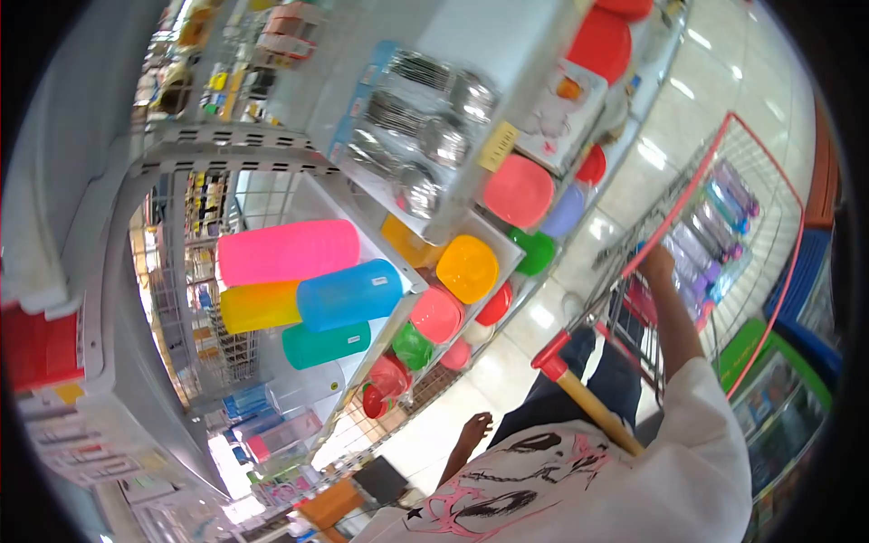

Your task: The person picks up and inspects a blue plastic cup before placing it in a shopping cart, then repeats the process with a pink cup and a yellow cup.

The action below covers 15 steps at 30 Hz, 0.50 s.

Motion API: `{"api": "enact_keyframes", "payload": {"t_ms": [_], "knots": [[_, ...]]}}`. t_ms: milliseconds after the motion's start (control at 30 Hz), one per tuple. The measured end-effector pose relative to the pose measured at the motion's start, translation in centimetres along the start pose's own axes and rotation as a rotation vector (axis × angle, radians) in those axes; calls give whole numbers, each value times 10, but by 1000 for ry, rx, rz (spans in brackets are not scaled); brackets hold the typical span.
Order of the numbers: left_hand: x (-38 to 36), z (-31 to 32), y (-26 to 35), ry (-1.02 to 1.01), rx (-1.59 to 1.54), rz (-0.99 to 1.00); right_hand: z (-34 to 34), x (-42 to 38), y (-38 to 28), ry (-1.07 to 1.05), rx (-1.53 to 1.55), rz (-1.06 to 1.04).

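On my feed, R hand [658, 261] is at the cart [674, 220], by the red rim, beside the packs. Fingers look curled but are mostly hidden, so can't tell if it has hold of rim or a pack. L hand [473, 429] hangs low near the body, fingers loosely bent, part open, nothing in it that I can see.

Cart stands on the tiled floor [724, 54], front right of the wearer; packs [715, 226] lie inside, roughly side by side, prob. so they sit flat & don't roll. Handle [588, 398] is close to the body, I'd guess for easy pushing.

L side: tumblers lie on their sides on a shelf [380, 338], likely to save height; bowls below face out, prob. to show colours.

Counts: 1 cart, 1 handle; packs overlap, several, no exact no. Tumblers/stacks: 4, i.e. 1 pink [290, 252], 1 yellow [260, 308], 1 blue [348, 296], 1 green [326, 345]. Bowls: 1 yellow-orange [468, 269], 2 large pink [518, 192], reds overlap, can't total.
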State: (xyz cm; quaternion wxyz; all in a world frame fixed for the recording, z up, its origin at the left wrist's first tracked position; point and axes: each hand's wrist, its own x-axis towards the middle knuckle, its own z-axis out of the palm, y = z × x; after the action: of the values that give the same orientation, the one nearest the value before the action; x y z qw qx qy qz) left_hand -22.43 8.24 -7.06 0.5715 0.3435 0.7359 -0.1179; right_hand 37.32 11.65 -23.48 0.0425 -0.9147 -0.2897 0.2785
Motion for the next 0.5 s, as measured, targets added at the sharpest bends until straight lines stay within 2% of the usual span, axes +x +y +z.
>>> {"api": "enact_keyframes", "payload": {"t_ms": [100, 167, 333, 500], "knots": [[6, 4, 3, -39, -29, 0, -3, -4, -2, 13, -17, 3], [11, 5, -1, -62, -97, 108, -31, -20, -9, -68, -108, 19], [35, 0, -8, -60, -153, 160, -54, -36, 4, 103, -215, 38], [69, -3, -15, -73, -201, 255, -102, -64, 26, 270, 354, 43]]}}
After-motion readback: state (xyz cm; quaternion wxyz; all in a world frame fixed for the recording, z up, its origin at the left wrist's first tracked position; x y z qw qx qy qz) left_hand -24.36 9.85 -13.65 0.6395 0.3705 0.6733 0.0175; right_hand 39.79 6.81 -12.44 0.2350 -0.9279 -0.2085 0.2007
